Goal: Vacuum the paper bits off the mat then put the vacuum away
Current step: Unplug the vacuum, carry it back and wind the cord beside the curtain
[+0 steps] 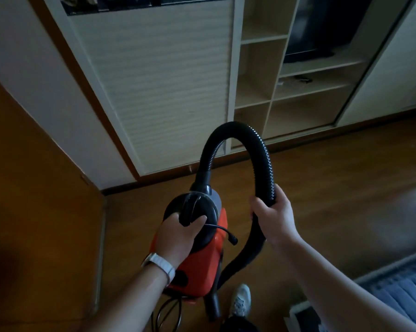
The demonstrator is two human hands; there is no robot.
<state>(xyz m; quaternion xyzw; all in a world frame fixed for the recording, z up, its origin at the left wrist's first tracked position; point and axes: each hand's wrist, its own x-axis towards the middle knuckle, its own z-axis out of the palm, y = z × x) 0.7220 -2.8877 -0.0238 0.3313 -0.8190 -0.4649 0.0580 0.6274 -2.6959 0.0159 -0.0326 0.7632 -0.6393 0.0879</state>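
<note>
No writing, brand, number or sign can be read. The orange vacuum (202,259) and its black hose (265,152) show no legible label, and the view is dim and blurred.

The orange canister vacuum (202,257) is in the left hand (178,233), its black ribbed hose (264,154) looping rightward into the right hand (274,212). Ahead stands the pale open shelf unit (257,68); the grey striped mat (398,291) lies at the right.
</note>
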